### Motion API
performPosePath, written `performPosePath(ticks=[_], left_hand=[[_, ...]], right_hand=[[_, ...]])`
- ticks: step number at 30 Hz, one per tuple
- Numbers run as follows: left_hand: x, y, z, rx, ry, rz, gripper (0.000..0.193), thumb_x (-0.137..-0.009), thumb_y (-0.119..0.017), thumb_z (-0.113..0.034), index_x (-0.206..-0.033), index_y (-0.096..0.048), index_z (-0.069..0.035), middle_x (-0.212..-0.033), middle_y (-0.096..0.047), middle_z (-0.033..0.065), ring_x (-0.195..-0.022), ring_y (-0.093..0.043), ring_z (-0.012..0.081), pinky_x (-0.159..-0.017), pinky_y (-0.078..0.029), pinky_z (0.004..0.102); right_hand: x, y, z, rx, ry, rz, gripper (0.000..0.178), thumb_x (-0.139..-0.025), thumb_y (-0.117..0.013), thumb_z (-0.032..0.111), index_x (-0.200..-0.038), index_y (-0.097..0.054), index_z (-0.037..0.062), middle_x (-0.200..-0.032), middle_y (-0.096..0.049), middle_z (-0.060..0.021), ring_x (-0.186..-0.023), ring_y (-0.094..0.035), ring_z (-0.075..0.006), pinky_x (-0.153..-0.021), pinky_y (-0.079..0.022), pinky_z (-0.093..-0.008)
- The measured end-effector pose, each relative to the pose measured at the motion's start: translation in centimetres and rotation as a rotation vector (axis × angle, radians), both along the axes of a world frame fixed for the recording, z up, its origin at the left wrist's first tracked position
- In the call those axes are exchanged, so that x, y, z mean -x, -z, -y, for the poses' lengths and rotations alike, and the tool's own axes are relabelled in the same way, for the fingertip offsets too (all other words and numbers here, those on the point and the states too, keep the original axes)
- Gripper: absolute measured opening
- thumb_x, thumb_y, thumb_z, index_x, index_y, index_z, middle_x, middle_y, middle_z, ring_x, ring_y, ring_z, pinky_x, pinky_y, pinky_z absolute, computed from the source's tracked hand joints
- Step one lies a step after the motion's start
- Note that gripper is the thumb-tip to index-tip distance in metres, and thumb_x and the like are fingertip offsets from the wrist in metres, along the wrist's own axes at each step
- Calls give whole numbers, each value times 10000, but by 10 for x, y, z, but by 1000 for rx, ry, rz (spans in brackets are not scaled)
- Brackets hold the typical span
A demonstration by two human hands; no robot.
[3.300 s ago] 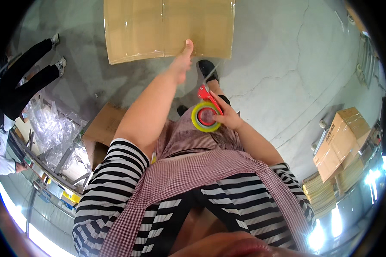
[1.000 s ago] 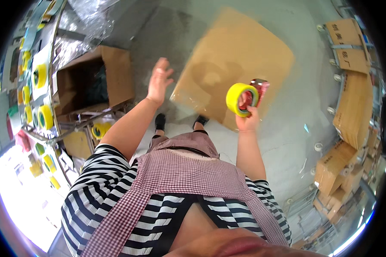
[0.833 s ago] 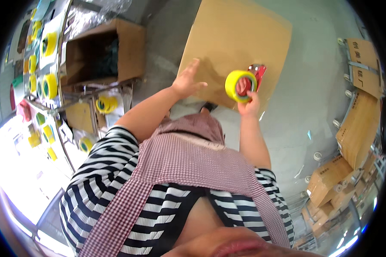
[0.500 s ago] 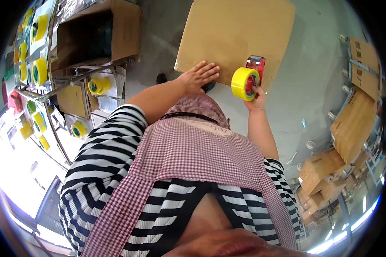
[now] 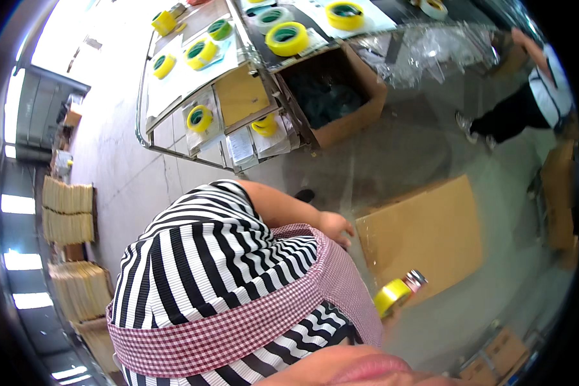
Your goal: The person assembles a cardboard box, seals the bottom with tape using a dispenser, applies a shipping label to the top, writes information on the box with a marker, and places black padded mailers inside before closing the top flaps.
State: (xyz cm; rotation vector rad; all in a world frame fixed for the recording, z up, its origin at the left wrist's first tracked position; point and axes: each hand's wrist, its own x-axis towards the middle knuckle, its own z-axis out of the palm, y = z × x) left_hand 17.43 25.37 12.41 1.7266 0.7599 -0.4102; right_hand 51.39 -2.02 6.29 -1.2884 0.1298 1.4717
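My right hand (image 5: 391,320), blurred and partly hidden by my apron, is closed on a tape dispenser (image 5: 392,297) loaded with a big yellow roll. Its metal and red head lies over the near right edge of a flat-topped brown carton (image 5: 424,235). By my waist, my left hand (image 5: 336,228) hangs just left of the carton's left edge. Its fingers are loosely bent and a little apart, with nothing seen in them. Whether it touches the carton I cannot tell.
A wire-framed cart (image 5: 193,157) bears several yellow tape rolls (image 5: 287,39). Beside it stands an open carton (image 5: 350,125) with dark stuff inside. Crumpled clear plastic (image 5: 424,58) lies behind. Another person (image 5: 527,96) stands far right. Cardboard stacks (image 5: 69,209) line the left.
The view has swung to the left, showing more of the cart and another person. My left hand has come off the carton top. My right hand still holds the tape dispenser.
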Motion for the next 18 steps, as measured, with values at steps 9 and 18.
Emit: performPosePath(ticks=[9, 18], left_hand=[[77, -136, -12, 293, -826, 405, 608, -793, -800, -243, -1254, -472, -20, -1091, -620, 102, -970, -622, 203, -857, -530, 335], [422, -163, -18, -47, -1333, 768, 721, -743, -777, -29, -1363, -411, -65, -1174, -617, 68, -1109, -578, 176, -1016, -443, 357]], right_hand=[[179, -144, -243, -596, -816, 534, 609, -944, -599, 226, -1457, -349, 14, -1404, -454, -120, -1281, -458, -251, -1070, -373, -373], [355, -163, -357, -524, -1007, 458, 546, -950, -640, 212, -1412, -437, 4, -1330, -531, -120, -1182, -528, -188, -976, -438, -293]])
